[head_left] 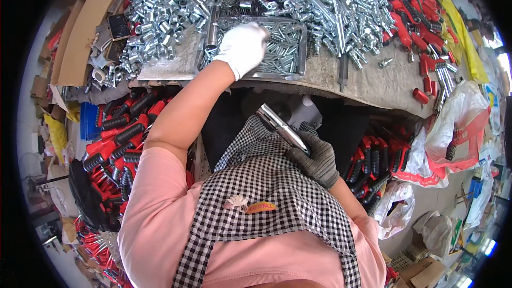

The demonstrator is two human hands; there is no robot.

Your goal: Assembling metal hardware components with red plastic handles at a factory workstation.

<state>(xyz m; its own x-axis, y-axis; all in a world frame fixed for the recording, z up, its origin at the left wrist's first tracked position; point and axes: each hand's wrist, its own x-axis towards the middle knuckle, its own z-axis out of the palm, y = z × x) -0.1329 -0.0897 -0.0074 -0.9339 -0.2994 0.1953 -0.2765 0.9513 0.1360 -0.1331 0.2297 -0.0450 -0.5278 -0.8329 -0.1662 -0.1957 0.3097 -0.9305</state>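
My left hand (243, 49), in a white glove, is over a shallow metal tray (304, 53) of small silvery pins (282, 49). Its fingers are bunched together and slightly blurred; what they hold, if anything, is hidden. Low in front of my checked apron, my right hand (318, 162), in a grey glove, is closed around a shiny metal tube-like tool part (280, 128). The part tilts up to the left and shows a slot near its upper end. A loose metal tube (212, 28) stands out beside the tray's left edge.
Heaps of silvery metal fittings (165, 5) and rods (338, 16) cover the bench. Red-and-black handles (408, 21) lie at its right end. More red-and-black tools (120, 133) are piled below left and below right (373, 154). Plastic bags (453, 128) hang at the right; cardboard (80, 37) stands left.
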